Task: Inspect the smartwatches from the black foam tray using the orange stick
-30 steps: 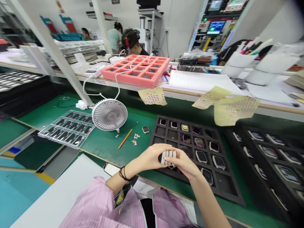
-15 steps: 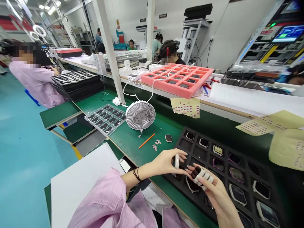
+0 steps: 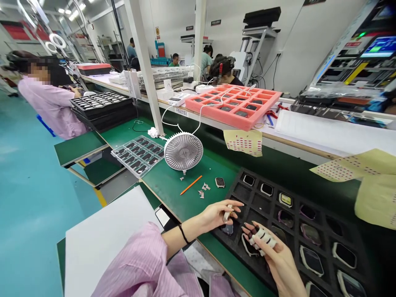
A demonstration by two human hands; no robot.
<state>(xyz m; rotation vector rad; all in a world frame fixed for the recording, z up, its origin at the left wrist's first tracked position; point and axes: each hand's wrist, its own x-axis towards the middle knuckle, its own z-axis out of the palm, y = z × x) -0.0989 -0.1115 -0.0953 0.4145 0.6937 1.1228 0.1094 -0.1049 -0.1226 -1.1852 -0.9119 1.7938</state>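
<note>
Two hands apart: right hand [image 3: 276,258] clamped on taped watch [image 3: 262,238], left hand [image 3: 215,217] pinching white strip [image 3: 227,213]

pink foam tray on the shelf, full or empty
Not empty: dark pieces sit in pockets of the pink foam tray; cannot tell if all are filled.

Head-worn view faces forward, down over the workbench [image 3: 173,198].

Sleeve [image 3: 133,264]: pale pink, fine stripes. Held case [image 3: 262,239]: black w/ white bands. Foam tray [image 3: 247,123]: salmon pink; lower tray [image 3: 309,194]: black. Sheets [image 3: 243,142]: pale yellow, red dots in rows. Bench mat [image 3: 167,194]: dark green — pencil [image 3: 191,185]: orange — floor [image 3: 37,214]: teal.
</note>
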